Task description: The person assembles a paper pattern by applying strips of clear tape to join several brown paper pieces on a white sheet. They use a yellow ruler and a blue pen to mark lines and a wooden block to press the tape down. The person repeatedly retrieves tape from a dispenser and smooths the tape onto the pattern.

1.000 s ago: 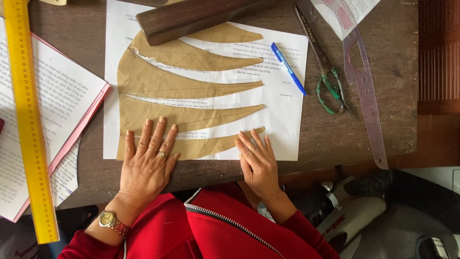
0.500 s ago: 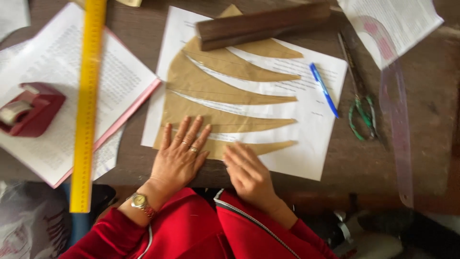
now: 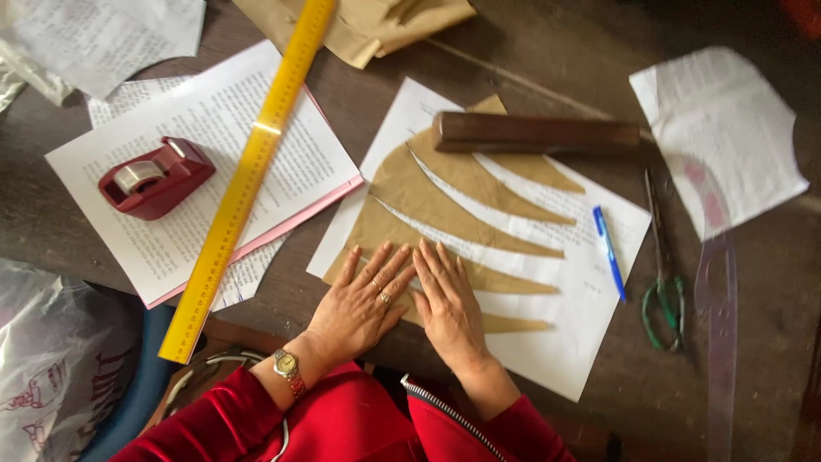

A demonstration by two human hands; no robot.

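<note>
Here, brown paper pattern (image 3: 445, 192) with curved slits lies on white sheet (image 3: 581, 342), mid-table. Left hand (image 3: 363, 299) and right hand (image 3: 449, 299) flat on its near edge, side by side, fingers straight, slightly spread, pinching nothing. Wooden block (image 3: 534, 133) weighs down far end. Blue pen (image 3: 609, 252), scissors (image 3: 663, 265) right; yellow ruler (image 3: 248, 175), red tape dispenser (image 3: 154, 178) left.

The curved brown pattern pieces (image 3: 445, 184) are matt kraft paper on a smooth white printed paper sheet (image 3: 581, 334). The dark wooden bar (image 3: 534, 133) looks polished, the long yellow ruler (image 3: 248, 180) glossy (plastic, apparently), the red tape dispenser (image 3: 154, 178) shiny plastic.
</note>
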